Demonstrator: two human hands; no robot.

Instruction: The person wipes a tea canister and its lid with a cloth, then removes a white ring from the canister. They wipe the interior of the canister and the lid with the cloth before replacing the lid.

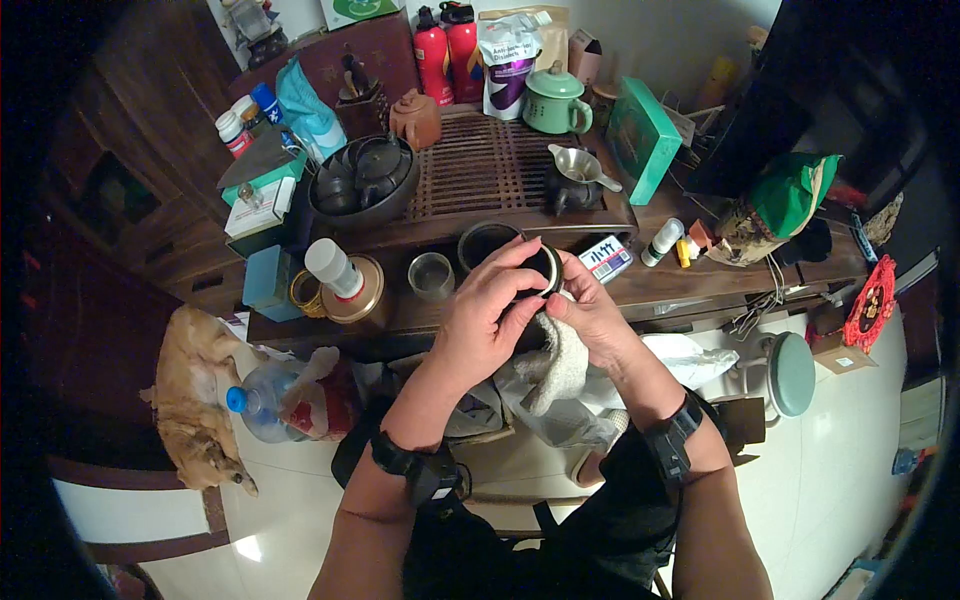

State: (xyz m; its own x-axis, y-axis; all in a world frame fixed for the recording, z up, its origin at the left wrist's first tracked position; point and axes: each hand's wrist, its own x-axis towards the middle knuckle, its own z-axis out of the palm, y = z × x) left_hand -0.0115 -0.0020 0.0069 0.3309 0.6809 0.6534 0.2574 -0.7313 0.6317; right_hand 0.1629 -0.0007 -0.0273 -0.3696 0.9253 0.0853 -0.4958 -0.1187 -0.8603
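Observation:
In front of the table edge, a small dark round piece with a pale rim, possibly a cup, is held between both hands. My left hand closes on its left side, with the fingers over the top and the thumb below. On the right, my right hand pinches its edge along with a white cloth, which hangs down under the fingers. Just behind the left fingers is a dark round bowl, partly covered. A small clear glass stands to the left of the hands.
Behind lies a slatted tea tray, with a dark bowl of teaware, a clay teapot, a green lidded mug and a metal strainer. A dog and a water jug are on the floor at left.

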